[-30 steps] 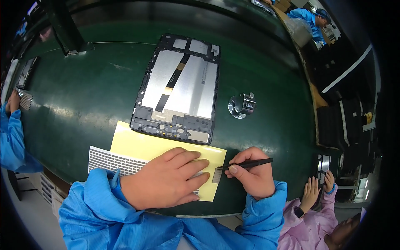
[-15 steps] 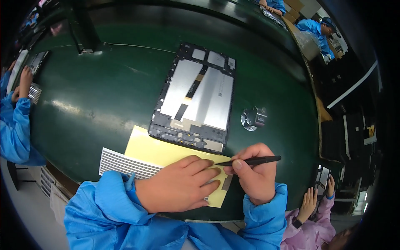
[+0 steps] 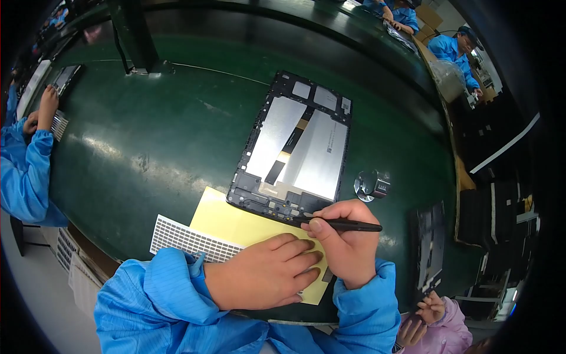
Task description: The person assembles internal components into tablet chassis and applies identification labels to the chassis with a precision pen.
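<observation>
Partly covered yellow sheet [image 3: 219, 219], left hand [image 3: 272, 271] flat atop, right grip [image 3: 349, 241] clamping black tool [image 3: 358, 226], tip obscure.

The table [image 3: 118, 194] has a smooth green top, glossy where light catches it on the left, with duller scuffs. On it, the tablet [image 3: 318, 141] pairs a matt black frame [image 3: 250, 146], plastic by its look, with smooth silver panels [image 3: 268, 133] of brushed-looking metal; the flat strip [image 3: 293, 137] across them is dark and smooth. Nearer, the yellow sheet [image 3: 221, 218] is smooth paper with a faint sheen, and the white label sheet [image 3: 188, 239] looks like paper. The slim tool [image 3: 356, 225] is dull black. To the right, the counter [image 3: 364, 187] is shiny, chrome-like metal. The blue sleeves [image 3: 159, 289] are creased cloth. Far right, the bag [image 3: 448, 79] is crinkled, see-through plastic.
</observation>
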Demonstrator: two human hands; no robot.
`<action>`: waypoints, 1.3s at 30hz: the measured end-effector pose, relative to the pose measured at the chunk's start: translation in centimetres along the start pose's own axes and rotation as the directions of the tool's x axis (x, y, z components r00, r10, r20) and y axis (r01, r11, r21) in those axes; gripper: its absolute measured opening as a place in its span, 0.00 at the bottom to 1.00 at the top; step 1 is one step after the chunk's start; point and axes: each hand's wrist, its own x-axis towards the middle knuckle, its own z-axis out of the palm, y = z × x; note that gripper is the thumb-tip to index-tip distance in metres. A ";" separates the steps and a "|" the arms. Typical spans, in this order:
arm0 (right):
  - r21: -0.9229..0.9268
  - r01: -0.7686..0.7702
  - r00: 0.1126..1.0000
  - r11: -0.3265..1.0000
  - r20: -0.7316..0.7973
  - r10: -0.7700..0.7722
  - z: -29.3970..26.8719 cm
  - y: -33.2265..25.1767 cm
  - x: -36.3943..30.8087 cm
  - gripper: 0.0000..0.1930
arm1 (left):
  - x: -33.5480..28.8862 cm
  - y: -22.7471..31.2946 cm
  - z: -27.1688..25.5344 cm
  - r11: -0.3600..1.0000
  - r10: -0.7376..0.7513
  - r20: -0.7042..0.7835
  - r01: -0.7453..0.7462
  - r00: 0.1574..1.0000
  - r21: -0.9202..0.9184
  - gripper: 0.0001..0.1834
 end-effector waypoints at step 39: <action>0.034 0.053 0.997 0.998 -0.054 -0.051 0.3 0.7 -0.6 0.07 | -0.3 -0.1 0.3 1.000 0.020 -0.007 -0.020 1.000 0.011 0.25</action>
